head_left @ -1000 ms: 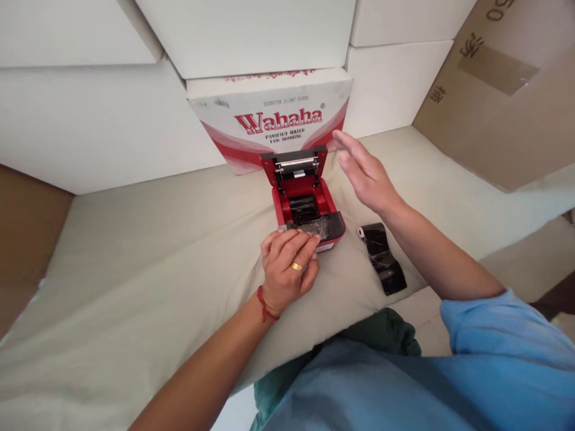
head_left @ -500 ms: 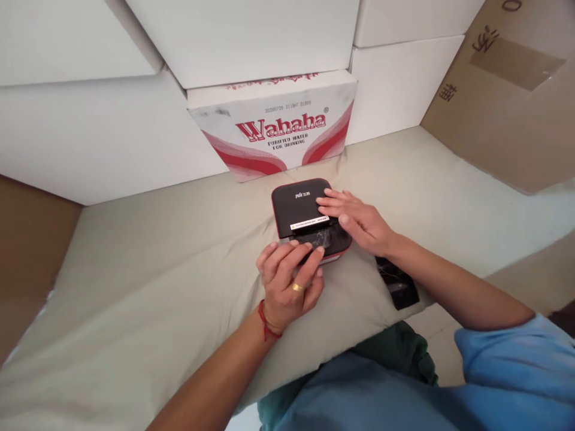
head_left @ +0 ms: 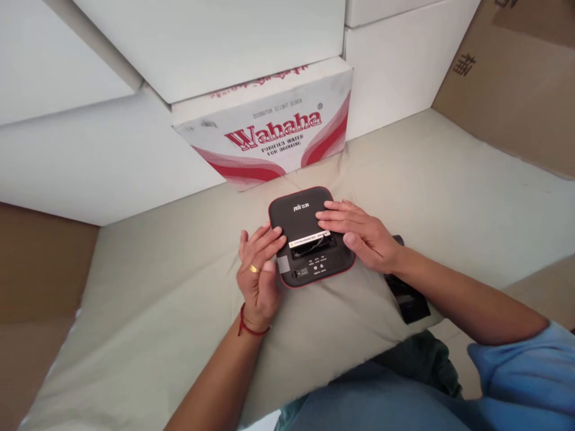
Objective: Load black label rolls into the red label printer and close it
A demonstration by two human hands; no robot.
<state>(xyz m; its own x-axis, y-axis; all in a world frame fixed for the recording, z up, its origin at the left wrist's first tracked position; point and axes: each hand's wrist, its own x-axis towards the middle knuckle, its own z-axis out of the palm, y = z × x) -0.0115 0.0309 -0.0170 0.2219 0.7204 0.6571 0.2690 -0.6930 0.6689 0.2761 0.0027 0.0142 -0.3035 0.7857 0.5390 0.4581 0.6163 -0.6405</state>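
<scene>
A small black printer with a red rim (head_left: pixel 302 222) lies on a beige cushion (head_left: pixel 179 299), lid down, paper slot and buttons facing me. My left hand (head_left: pixel 259 274), with a gold ring and a red wrist cord, grips the printer's left side, fingers curled on its edge. My right hand (head_left: pixel 359 233) rests flat on the lid's right half, fingers stretched out over the white label. A black plastic strip (head_left: pixel 408 299) lies by my right wrist, partly hidden under the forearm.
A white and red "Wahaha" carton (head_left: pixel 269 129) stands just behind the printer, among stacked white boxes (head_left: pixel 202 42). Brown cardboard boxes (head_left: pixel 516 90) flank the cushion on the right and left. My blue sleeve and green clothing fill the bottom right.
The printer's red lid, open a second ago, is down. My right hand came onto the lid and my left hand shifted from the front to the left side.
</scene>
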